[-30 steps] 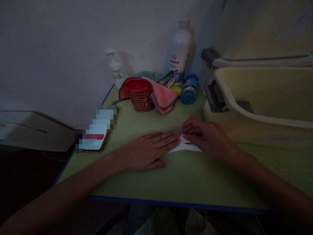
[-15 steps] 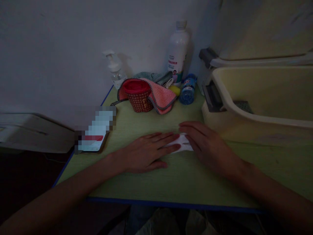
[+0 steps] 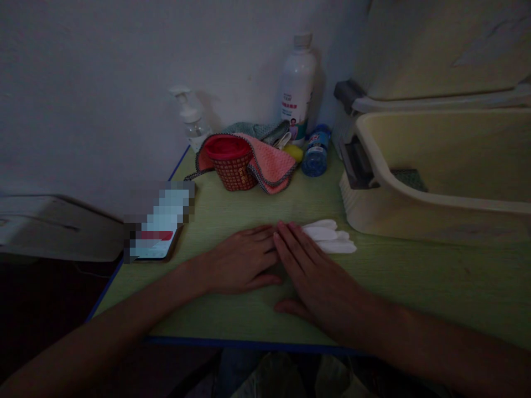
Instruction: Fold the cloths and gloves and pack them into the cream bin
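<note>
A white glove [image 3: 329,237] lies flat on the pale green table [image 3: 232,318], its finger ends pointing right. My left hand [image 3: 240,262] rests palm down at the glove's left side, fingers stretched out and empty. Across its fingertips lies my right hand [image 3: 313,276], also flat and open, covering the near part of the glove. How much of the glove is under each hand is hidden.
A phone [image 3: 160,224] lies at the left. Behind stand a red woven-pattern container [image 3: 234,171] with a pink cloth [image 3: 276,166], a pump bottle [image 3: 193,124], a white bottle [image 3: 298,88] and a blue bottle [image 3: 316,152]. A cream bin [image 3: 375,221] with its lid raised fills the right.
My right hand has moved left from the glove's finger end, flattened, and come over my left fingertips. The glove's fingers now show, spread out to the right. My left hand has stayed put.
</note>
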`<state>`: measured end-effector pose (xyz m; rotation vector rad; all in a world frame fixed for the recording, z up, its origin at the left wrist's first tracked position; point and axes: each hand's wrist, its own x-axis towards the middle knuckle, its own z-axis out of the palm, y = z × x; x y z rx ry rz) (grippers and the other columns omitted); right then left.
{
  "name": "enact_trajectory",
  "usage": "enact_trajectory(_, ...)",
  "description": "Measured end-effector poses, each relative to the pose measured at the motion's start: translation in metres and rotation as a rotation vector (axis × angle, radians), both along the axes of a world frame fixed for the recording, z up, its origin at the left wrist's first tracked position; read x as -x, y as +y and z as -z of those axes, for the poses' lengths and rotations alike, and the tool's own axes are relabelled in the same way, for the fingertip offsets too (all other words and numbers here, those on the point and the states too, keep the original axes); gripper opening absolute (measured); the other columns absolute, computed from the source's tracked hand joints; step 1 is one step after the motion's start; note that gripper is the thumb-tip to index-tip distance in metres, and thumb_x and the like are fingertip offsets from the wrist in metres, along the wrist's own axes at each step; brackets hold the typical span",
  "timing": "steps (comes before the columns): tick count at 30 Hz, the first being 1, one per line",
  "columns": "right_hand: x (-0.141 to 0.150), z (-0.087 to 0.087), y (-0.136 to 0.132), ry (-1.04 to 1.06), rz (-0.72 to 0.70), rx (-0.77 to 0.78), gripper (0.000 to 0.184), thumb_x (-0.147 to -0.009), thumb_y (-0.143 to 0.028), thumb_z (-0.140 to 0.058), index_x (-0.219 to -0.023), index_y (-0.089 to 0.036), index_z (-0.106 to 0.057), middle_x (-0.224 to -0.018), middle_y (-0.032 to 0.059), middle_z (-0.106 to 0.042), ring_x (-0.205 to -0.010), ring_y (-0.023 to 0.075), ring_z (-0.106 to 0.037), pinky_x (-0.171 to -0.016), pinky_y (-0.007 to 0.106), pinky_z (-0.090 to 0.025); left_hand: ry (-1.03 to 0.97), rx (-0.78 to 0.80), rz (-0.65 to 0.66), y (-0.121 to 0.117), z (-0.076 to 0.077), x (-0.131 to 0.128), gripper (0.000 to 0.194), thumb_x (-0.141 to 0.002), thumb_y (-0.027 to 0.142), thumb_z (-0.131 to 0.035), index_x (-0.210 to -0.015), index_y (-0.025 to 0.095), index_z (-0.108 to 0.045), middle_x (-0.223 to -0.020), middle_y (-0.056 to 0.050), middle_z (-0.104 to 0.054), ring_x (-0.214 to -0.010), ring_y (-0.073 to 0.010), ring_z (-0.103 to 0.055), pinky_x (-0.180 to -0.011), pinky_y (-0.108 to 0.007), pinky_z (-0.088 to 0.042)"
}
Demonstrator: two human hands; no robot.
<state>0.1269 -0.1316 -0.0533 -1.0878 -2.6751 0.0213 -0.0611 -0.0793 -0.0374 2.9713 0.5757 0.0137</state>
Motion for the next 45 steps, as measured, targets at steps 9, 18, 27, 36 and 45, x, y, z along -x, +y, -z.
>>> enact_trajectory(9, -0.005, 0.006, 0.0, -0.076, 0.185, -0.057, 0.101, -0.071, -0.066, -0.058, -0.139, 0.004, -0.033, -0.143, 0.0326, -0.027, -0.13, 0.047, -0.03, -0.099, 0.06, -0.036, 0.028, -0.046, 0.002, 0.0, 0.002, 0.002, 0.059, -0.09, 0.049, -0.041, -0.137, 0.014, -0.034, -0.144, -0.013, -0.04, -0.134, -0.0259, -0.034, -0.111, -0.038, -0.027)
enact_trajectory(18, -0.013, 0.002, 0.01, -0.08, 0.178, 0.119, 0.092, -0.082, -0.065, -0.04, -0.143, 0.002, -0.022, -0.147, 0.0284, -0.02, -0.137, 0.04, -0.02, -0.103, 0.065, -0.024, -0.009, 0.124, -0.054, -0.006, -0.006, -0.002, 0.06, -0.094, 0.043, -0.038, -0.143, 0.011, -0.026, -0.153, -0.015, -0.017, -0.143, -0.0227, -0.012, -0.116, -0.039, -0.019)
enact_trajectory(27, -0.035, -0.018, 0.043, 0.005, -0.06, 0.308, 0.056, -0.098, -0.038, -0.017, -0.145, -0.008, -0.02, -0.15, 0.0162, -0.024, -0.14, 0.0224, -0.018, -0.112, 0.056, -0.013, -0.087, 0.507, -0.11, -0.014, -0.022, 0.02, 0.054, -0.098, 0.026, -0.029, -0.147, 0.023, -0.005, -0.153, -0.008, -0.007, -0.14, -0.0169, -0.008, -0.114, -0.038, -0.025)
enact_trajectory(36, -0.043, -0.01, 0.069, -0.008, -0.263, 0.274, 0.059, -0.094, -0.026, -0.03, -0.147, -0.008, -0.011, -0.152, 0.0143, -0.019, -0.141, 0.025, -0.013, -0.113, 0.056, -0.008, -0.246, 0.429, -0.055, -0.001, -0.015, 0.022, 0.041, -0.092, 0.011, -0.033, -0.131, 0.016, -0.048, -0.151, -0.01, -0.026, -0.141, -0.0176, -0.02, -0.113, -0.041, -0.027)
enact_trajectory(45, -0.042, -0.017, 0.06, 0.059, -0.317, -0.004, 0.049, -0.092, -0.02, -0.036, -0.139, -0.007, -0.031, -0.145, 0.0165, -0.036, -0.137, 0.0242, -0.029, -0.11, 0.053, -0.025, -0.236, 0.1, 0.124, 0.007, -0.002, 0.021, 0.04, -0.084, 0.01, -0.045, -0.123, 0.011, -0.053, -0.134, -0.013, -0.053, -0.132, -0.0205, -0.04, -0.112, -0.042, -0.031)
